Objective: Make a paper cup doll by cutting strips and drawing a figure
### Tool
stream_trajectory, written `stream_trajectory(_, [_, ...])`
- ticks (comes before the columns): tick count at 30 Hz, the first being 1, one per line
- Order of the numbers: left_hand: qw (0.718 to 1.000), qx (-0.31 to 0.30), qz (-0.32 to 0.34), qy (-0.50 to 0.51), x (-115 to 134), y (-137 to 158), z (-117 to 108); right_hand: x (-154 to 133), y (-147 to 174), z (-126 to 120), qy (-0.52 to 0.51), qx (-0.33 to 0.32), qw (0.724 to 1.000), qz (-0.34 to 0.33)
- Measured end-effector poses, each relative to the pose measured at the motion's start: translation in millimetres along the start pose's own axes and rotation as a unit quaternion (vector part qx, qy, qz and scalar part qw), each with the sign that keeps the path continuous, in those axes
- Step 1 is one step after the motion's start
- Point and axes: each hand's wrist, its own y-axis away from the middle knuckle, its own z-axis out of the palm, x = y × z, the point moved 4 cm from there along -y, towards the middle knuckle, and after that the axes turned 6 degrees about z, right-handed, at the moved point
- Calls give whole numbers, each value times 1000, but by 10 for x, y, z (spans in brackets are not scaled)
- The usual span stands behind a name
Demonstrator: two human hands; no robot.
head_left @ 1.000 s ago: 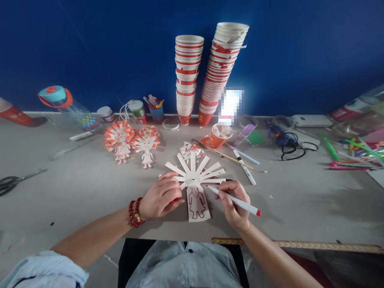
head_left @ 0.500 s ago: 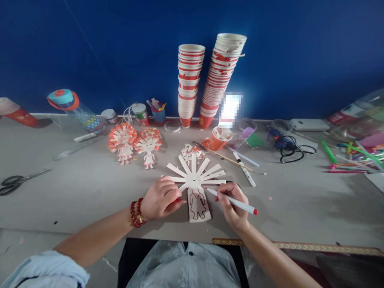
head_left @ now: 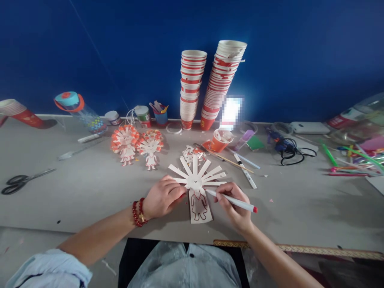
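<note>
In front of me lies a cut-open paper cup (head_left: 195, 183), its white strips fanned out around the round base. The panel below bears a dress-shaped figure (head_left: 199, 205) outlined in dark red, with small dots at its neckline. My right hand (head_left: 235, 204) is closed around a white marker (head_left: 238, 203) with a red end; its tip points at the figure's shoulder, just below the base. My left hand (head_left: 163, 197) is closed at the left strips, partly covering them. Something small and red, apparently the marker's cap, shows between its thumb and fingers.
Behind the cup are paper scraps (head_left: 192, 154), a brush (head_left: 231, 161) and a capped marker (head_left: 246, 172). Finished paper dolls (head_left: 126, 144) lie left, with scissors (head_left: 21, 182) farther out. Two tall cup stacks (head_left: 189, 92) stand by the blue wall. Pens (head_left: 354, 160) lie right.
The marker tip has shifted slightly at the top of the figure, and small dots show along its neckline. My left hand has turned slightly, hiding more of the red piece. The view has shifted a little.
</note>
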Motion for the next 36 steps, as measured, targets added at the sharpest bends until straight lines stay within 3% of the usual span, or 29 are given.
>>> stream_trajectory(7, [999,-40,-20,-18,28,-100,-39,-343,-183,42,-3,-89,995,-55])
stream_trajectory(11, [998,-40,-48,-2,17,-157,-165,-325,-289,59,-88,-130,987,-26])
stream_trajectory(15, [993,-53,-102,39,-20,-273,-228,-261,-372,54,-186,-118,975,12])
stream_trajectory(22, [988,-65,-118,69,-7,-495,-125,-62,-330,55,-228,-73,971,17])
stream_trajectory(29, [989,-91,-106,56,14,-501,-62,48,-262,-21,-219,-64,973,38])
stream_trajectory(36, [988,-69,-122,68,46,-359,-160,-21,-251,-35,-149,-69,986,15])
